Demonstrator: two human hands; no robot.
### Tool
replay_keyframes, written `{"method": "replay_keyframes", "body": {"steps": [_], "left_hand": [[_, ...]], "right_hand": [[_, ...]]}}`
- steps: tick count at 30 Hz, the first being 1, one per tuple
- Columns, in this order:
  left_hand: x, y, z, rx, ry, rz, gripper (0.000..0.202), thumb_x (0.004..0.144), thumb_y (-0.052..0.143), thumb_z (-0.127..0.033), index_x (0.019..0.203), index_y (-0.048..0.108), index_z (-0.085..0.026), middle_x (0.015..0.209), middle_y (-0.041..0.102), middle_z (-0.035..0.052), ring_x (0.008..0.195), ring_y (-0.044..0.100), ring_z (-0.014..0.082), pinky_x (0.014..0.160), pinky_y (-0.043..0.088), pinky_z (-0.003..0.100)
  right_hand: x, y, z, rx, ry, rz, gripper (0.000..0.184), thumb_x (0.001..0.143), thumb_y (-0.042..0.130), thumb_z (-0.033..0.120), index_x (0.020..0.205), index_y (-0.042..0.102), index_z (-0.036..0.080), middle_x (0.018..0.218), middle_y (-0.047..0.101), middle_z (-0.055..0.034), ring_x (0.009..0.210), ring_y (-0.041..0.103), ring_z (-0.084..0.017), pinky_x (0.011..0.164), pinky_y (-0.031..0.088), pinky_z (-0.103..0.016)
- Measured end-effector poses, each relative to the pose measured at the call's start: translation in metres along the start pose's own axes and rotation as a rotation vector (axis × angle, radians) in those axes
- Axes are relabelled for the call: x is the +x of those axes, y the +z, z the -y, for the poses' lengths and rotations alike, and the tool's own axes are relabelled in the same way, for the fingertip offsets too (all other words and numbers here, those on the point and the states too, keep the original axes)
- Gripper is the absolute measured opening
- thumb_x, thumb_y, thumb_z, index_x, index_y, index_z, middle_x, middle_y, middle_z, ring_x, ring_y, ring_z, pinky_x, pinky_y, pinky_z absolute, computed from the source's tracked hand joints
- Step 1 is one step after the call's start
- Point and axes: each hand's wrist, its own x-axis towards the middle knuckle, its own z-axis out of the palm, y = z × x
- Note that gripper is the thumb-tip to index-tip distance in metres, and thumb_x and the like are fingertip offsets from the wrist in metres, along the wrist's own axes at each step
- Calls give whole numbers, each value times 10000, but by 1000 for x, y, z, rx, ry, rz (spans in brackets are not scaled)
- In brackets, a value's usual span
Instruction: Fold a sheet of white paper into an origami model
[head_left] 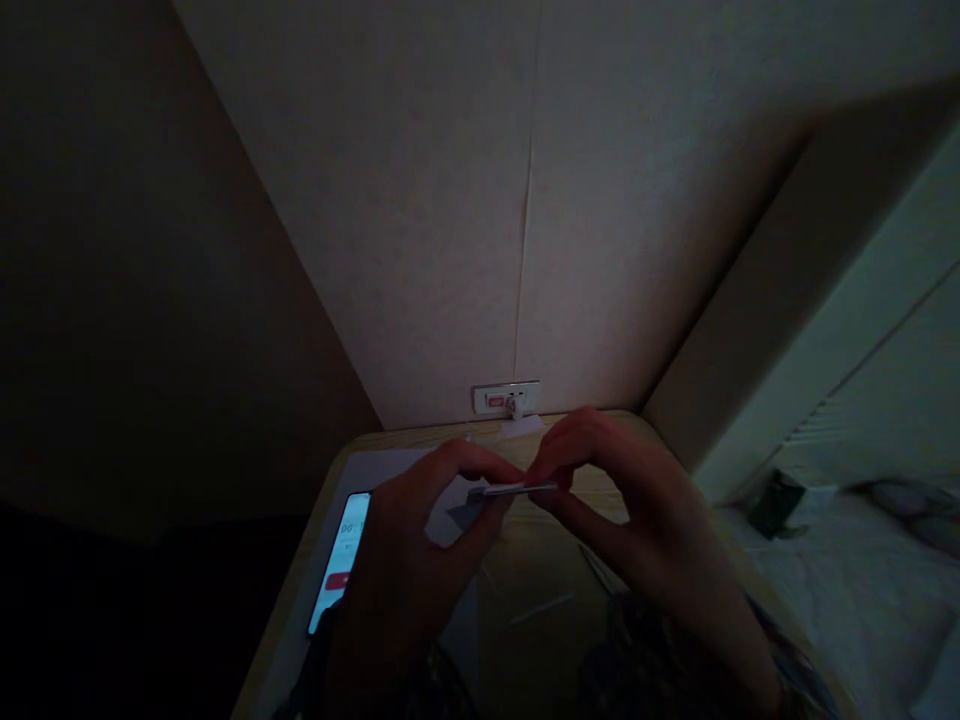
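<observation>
Between my two hands is a small, thin folded piece of paper [496,490], seen nearly edge-on above the wooden table [532,550]. My left hand [420,520] pinches its left part between thumb and fingers, and a grey flap hangs below the edge there. At the right end, the thumb and fingertips of my right hand [637,500] are closed on it as well. Both sets of fingertips nearly meet at the middle. The dim light hides the finer folds.
A lit phone [346,540] lies left of my left hand on a white sheet [379,463]. A thin white strip [541,608] lies on the tabletop. Behind the table, a wall socket [489,400] holds a plug. A pale bed surface [840,560] is at the right.
</observation>
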Motion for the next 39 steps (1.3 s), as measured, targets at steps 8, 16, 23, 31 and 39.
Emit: {"method": "replay_keyframes", "body": {"steps": [8, 16, 23, 31, 39], "left_hand": [[-2, 1, 1, -153, 42, -42, 356, 658, 575, 22, 797, 691, -285, 872, 770, -109, 844, 706, 108, 770, 512, 189], [1, -5, 12, 44, 107, -167, 244, 757, 640, -78, 884, 696, -279, 1043, 733, -31, 961, 673, 176, 904, 508, 301], [2, -3, 2, -294, -217, -331, 63, 829, 636, -206, 786, 637, -252, 714, 702, -66, 693, 679, 113, 682, 535, 203], [-4, 3, -11, -506, -392, -203, 238, 676, 776, -176, 846, 628, -253, 799, 745, -57, 743, 734, 130, 637, 550, 182], [1, 3, -3, -310, -183, -228, 130, 737, 687, -127, 761, 657, -250, 737, 694, -73, 693, 692, 108, 680, 564, 187]], "right_hand": [[-3, 1, -2, -74, -77, -22, 165, 851, 653, 13, 881, 670, 175, 894, 617, 3, 844, 617, -95, 760, 507, -151], [-5, -1, 1, -140, -143, -102, 162, 864, 633, 22, 837, 656, 181, 857, 578, 31, 785, 588, -64, 706, 487, -135], [-8, -1, 0, -219, -175, -173, 176, 882, 608, 28, 847, 633, 198, 887, 544, 30, 788, 564, -68, 676, 498, -154], [-3, 4, 2, -292, -256, -188, 200, 854, 622, 14, 849, 680, 205, 803, 539, 38, 699, 558, -64, 571, 478, -132], [-8, -2, 0, -173, -98, -18, 308, 859, 504, -31, 969, 647, 219, 955, 556, -2, 871, 598, -101, 737, 530, -189]]}}
